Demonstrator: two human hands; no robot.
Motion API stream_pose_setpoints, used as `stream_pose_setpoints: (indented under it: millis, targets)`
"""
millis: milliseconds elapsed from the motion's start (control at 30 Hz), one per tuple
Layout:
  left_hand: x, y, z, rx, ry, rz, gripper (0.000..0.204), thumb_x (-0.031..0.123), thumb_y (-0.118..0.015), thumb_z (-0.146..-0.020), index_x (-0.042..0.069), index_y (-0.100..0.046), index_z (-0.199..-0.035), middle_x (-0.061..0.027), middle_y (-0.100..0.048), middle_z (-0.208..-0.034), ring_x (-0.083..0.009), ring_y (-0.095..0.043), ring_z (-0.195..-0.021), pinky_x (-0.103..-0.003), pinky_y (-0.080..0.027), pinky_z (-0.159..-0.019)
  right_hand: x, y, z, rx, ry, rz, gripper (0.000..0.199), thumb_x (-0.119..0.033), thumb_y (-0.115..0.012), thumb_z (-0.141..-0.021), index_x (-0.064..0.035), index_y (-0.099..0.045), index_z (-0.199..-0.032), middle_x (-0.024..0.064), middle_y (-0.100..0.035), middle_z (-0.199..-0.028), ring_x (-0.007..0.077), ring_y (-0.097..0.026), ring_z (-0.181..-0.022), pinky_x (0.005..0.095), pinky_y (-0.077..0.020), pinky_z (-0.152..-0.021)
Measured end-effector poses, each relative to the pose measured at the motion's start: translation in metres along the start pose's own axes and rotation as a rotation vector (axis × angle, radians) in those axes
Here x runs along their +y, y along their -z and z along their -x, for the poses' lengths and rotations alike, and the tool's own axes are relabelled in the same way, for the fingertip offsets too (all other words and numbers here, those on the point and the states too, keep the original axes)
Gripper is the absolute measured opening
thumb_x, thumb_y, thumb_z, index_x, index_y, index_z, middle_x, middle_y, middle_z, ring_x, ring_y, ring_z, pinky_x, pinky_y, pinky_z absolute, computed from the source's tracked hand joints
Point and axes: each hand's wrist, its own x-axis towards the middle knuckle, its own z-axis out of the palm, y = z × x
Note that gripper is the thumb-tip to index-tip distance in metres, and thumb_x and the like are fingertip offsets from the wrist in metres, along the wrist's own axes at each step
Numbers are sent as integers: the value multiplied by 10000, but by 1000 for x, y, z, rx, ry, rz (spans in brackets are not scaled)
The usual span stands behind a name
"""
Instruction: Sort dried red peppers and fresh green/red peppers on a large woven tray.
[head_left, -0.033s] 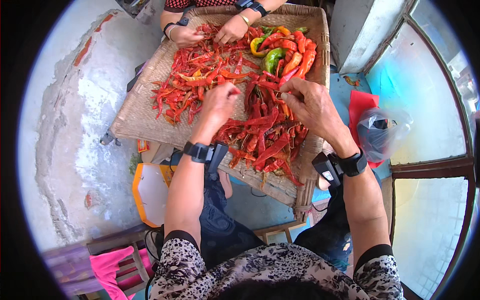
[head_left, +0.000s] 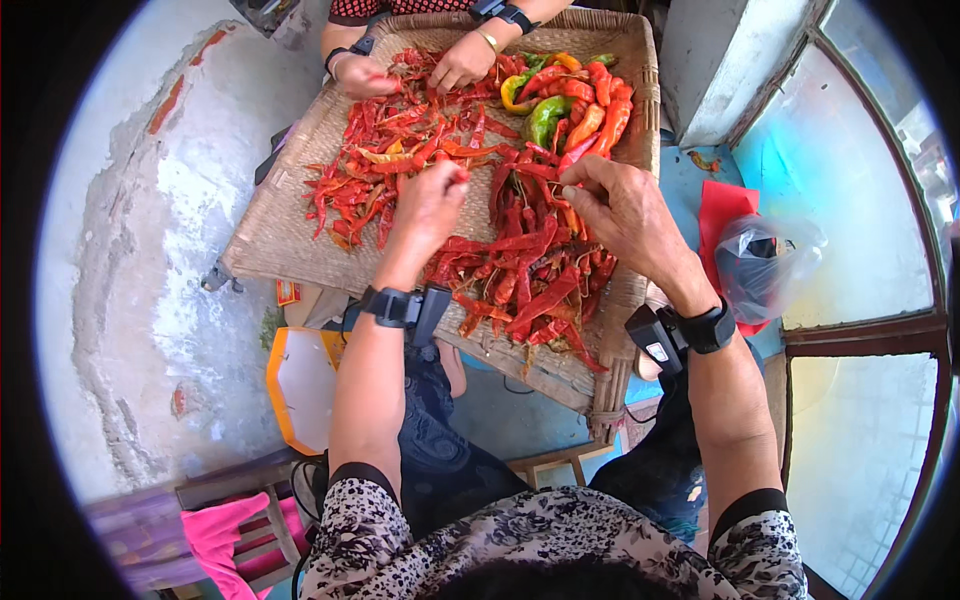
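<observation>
**Two pairs of hands in the red chillies**

We look down on a flat woven tray (head_left: 270, 245) that rests across our lap, and most of it is covered with dried red chillies (head_left: 520, 270). Our left hand (head_left: 428, 205) sits near the middle of the tray with the fingers drawn together, and its fingertips pinch one small red chilli (head_left: 458, 177) just above the heap. Our right hand (head_left: 625, 205) is close beside it, over the right part of the heap; the thumb and forefinger are pressed together at a chilli stem, and the other fingers are curled loosely over the pile. We cannot tell for sure whether that stem is lifted or only touched. Both wrists carry black bands with small black boxes.

At the far right corner of the tray lies a cluster of bigger fresh peppers (head_left: 570, 105), red, orange, yellow and green. Across the tray, another person's two hands (head_left: 460, 62) also rest among the chillies at the far edge, fingers bent into the pile.

To the right of the tray, on the blue floor, a clear plastic bag (head_left: 765, 265) lies on a red sheet. Below the tray's near left edge stands a yellow-rimmed stool (head_left: 285, 395).
</observation>
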Motion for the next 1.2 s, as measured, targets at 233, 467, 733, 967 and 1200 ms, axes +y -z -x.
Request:
stream_pose_setpoints:
  millis: [233, 467, 733, 967, 1200]
  targets:
    - [-55, 49, -16, 343, 241, 663, 242, 140, -611, -850, -11, -552, -1030, -103, -615, -887, -164, -611, -788, -283, -512, -686, 7, -3, 1, 37, 97, 3, 97, -93, -593, -816, -6, -587, -859, 200, -570, -639, 364, -579, -611, 422, -450, -569]
    - [-5, 14, -14, 27, 245, -284, 424, 295, -637, -826, 14, -471, -1097, -200, -642, -867, -362, -629, -827, -423, -493, -754, 10, -6, 3, -9, 74, 27, 94, -89, -591, -818, -9, -575, -865, 194, -582, -660, 364, -584, -624, 425, -454, -577]
    - [-41, 15, -20, 214, 143, -82, 142, 138, -622, -792, 52, -528, -853, -128, -653, -764, -295, -646, -715, -383, -492, -633, 1, 0, 4, -14, 66, 26, 99, -80, -595, -814, -1, -572, -871, 202, -600, -718, 363, -598, -678, 419, -465, -606]
    - [-54, 55, -12, 697, 24, -552, 163, 125, -624, -792, 64, -588, -939, -118, -640, -798, -267, -629, -746, -361, -491, -688, 0, 8, 9, -28, 29, 43, 95, -69, -599, -806, 1, -575, -866, 204, -604, -735, 377, -596, -697, 422, -469, -621]
    - [-15, 25, 40, -336, -196, -280, 218, 116, -559, -824, 56, -601, -1029, -90, -590, -1006, -275, -535, -1025, -355, -413, -897, 0, 5, 8, -40, 58, 77, 97, -74, -601, -807, -7, -575, -871, 208, -605, -742, 380, -598, -708, 427, -472, -620]
